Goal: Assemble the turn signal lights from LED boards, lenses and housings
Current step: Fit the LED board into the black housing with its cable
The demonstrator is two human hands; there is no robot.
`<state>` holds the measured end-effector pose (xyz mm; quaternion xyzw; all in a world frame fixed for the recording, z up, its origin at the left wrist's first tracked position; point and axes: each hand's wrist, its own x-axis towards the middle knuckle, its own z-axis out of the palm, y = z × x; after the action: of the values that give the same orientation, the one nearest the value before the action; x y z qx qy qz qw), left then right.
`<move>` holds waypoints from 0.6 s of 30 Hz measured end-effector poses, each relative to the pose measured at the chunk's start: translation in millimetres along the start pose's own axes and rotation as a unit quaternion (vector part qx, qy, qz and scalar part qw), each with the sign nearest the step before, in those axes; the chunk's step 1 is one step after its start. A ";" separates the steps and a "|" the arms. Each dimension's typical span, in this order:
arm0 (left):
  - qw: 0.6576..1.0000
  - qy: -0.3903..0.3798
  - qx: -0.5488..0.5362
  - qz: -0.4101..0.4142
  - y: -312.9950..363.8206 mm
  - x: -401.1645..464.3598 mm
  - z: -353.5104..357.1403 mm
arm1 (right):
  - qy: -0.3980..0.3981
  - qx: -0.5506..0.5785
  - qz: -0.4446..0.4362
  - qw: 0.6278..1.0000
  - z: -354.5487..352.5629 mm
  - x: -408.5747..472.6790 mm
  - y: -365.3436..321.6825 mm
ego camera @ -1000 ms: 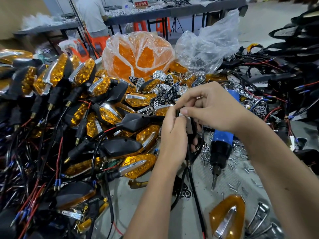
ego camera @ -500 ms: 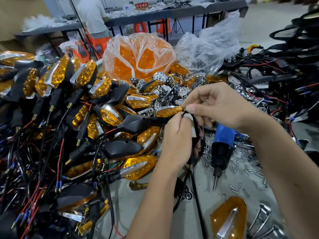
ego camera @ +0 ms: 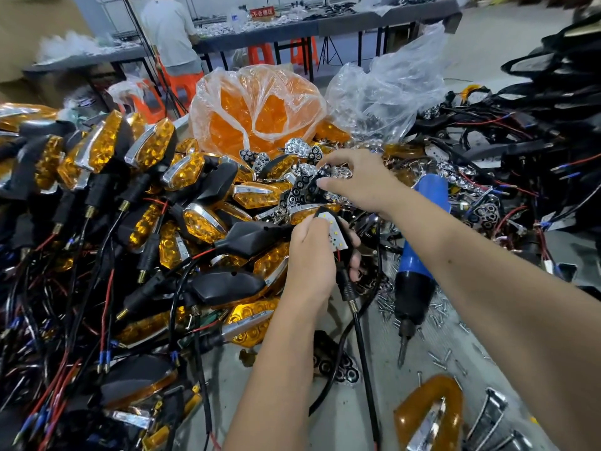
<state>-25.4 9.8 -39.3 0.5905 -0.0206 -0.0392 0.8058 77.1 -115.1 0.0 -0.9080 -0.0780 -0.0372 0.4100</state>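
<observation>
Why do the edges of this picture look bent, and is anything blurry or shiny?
Head view: the wide-angle lens bows the far tables and stretches the right hand; corners smear, as on the wire pile; overhead light glares off the plastic bag; the LED board stays sharp.

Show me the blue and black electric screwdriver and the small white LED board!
Blue and black electric screwdriver [ego camera: 419, 255], head view, on its blue handle.
Small white LED board [ego camera: 333, 231], head view, on its white face.

Left hand around LED board
</observation>
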 end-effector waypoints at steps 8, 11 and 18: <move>1.000 0.022 0.000 -0.020 4.3 1.2 3.5 | 0.159 0.284 -0.037 0.945 -27.8 -49.6 -3.1; 0.999 0.022 -0.014 -0.033 7.3 -0.5 5.3 | 0.135 0.401 -0.048 0.905 -44.7 -67.9 -5.5; 0.999 0.025 0.000 -0.031 6.7 -1.5 9.3 | -0.079 0.489 -0.047 0.867 -46.7 -88.0 4.3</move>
<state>-27.4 3.1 -30.1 0.5913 0.0181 -0.0490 0.8047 -9.0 -162.7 16.2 -0.5864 -0.1611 0.0588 0.7917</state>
